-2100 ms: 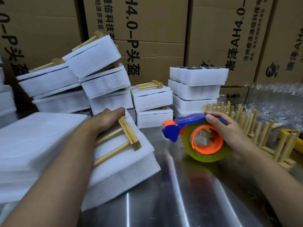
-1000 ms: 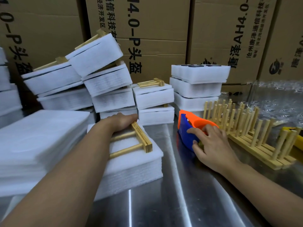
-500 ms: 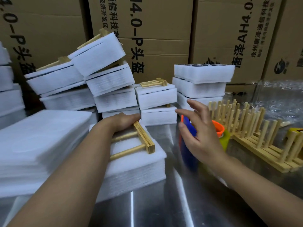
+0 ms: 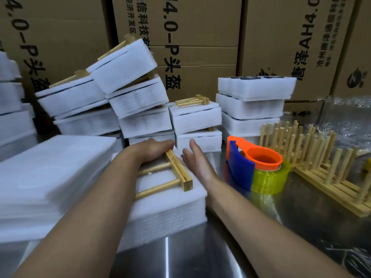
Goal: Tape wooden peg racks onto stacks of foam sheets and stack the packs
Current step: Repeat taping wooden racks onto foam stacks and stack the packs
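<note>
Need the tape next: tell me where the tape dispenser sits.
Head view, right of centre: the tape dispenser stands on the steel table, between the right hand and the upright peg racks.

Printed cardboard boxes (image 4: 200,47) behind, steel table (image 4: 200,253) (shiny), crinkled clear plastic (image 4: 349,117) at right

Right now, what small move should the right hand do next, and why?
Probably close the right hand on the right edge of the foam stack. It hovers open and empty there, the tape dispenser stands apart on the table, and the left hand holds the peg rack down; the pack seems ready for lifting.
</note>
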Available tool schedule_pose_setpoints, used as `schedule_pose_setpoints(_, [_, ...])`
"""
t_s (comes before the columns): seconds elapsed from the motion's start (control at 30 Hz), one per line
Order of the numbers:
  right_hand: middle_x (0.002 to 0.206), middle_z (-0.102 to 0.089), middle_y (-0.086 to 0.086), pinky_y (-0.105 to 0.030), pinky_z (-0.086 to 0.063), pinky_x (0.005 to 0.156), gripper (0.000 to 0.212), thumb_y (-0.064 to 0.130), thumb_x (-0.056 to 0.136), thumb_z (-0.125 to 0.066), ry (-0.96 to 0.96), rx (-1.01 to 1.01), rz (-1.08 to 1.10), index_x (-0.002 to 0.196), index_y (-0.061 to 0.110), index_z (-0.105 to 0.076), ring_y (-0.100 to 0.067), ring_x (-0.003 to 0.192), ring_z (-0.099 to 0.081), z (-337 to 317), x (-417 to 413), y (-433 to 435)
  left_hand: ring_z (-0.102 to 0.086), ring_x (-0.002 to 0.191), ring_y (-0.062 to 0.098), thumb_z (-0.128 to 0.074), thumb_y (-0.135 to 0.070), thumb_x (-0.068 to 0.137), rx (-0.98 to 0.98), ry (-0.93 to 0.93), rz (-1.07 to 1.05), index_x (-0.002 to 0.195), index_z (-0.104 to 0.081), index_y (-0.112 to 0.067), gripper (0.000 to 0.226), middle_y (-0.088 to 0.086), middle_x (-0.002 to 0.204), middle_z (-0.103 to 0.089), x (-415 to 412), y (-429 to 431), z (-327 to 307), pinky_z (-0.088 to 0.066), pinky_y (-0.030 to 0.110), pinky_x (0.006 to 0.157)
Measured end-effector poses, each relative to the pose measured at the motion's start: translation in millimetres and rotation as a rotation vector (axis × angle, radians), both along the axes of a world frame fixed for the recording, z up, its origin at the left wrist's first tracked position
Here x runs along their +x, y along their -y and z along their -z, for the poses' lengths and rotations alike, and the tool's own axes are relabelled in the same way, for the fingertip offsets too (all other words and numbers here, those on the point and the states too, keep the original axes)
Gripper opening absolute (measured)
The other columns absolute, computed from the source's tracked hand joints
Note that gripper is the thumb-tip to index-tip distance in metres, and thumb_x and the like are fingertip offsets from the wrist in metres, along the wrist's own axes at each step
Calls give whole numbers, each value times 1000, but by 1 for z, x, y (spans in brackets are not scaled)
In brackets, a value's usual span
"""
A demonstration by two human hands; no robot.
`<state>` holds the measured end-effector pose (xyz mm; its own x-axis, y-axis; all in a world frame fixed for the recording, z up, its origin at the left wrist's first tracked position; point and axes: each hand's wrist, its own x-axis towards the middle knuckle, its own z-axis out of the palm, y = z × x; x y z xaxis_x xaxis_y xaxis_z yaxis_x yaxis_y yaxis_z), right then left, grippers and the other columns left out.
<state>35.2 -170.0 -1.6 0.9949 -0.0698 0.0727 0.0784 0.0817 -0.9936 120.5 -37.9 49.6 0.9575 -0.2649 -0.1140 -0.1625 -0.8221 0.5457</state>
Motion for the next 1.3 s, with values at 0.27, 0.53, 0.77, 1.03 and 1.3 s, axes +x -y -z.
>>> schedule_pose_setpoints(0.27, [70, -74, 2, -14, -49, 47, 63, 62, 95, -23, -130, 133, -154, 96, 16, -65, -7, 63, -70, 0, -5, 3, -51, 109, 23, -33, -76, 49, 1, 37, 23, 117, -59, -29, 87, 3, 126, -54, -5, -2, -2, -37, 40, 99])
schedule_pose_setpoints(0.53, [80, -75, 3, -18, -55, 60, 46, 56, 96, -34, -130, 203, -197, 94, 25, -67, -9, 74, -71, 0, -15, -1, -51, 113, 27, -32, -78, 46, 13, 49, 17, 120, -58, -23, 96, 7, 128, -55, -7, -1, -2, -37, 44, 103])
schedule_pose_setpoints(0.77, [80, -72, -6, -28, -53, 72, 35, 38, 96, -45, -131, 232, -197, 92, 13, -69, -18, 70, -69, 2, -16, -3, -44, 124, 19, -34, -59, 89, -292, 184, -45, 139, -45, -20, 64, 3, 145, -42, -8, -1, -8, -35, 36, 98])
schedule_pose_setpoints(1.03, [87, -75, -4, -22, -56, 58, 47, 54, 95, -37, -136, 229, -191, 99, 19, -68, -17, 76, -72, 2, -13, 1, -41, 129, 27, -48, -56, 89, -226, 109, -97, 136, -46, -22, 59, 5, 146, -40, -17, -24, -44, -33, 36, 96])
schedule_pose_setpoints(1.3, [92, -75, -4, -24, -55, 61, 52, 59, 95, -32, -135, 183, -153, 107, 22, -67, -17, 82, -73, 3, -8, 2, -52, 109, 30, -47, -55, 90, -436, 82, -375, 128, -51, -9, 61, 15, 132, -52, -31, -52, 7, -39, 31, 88])
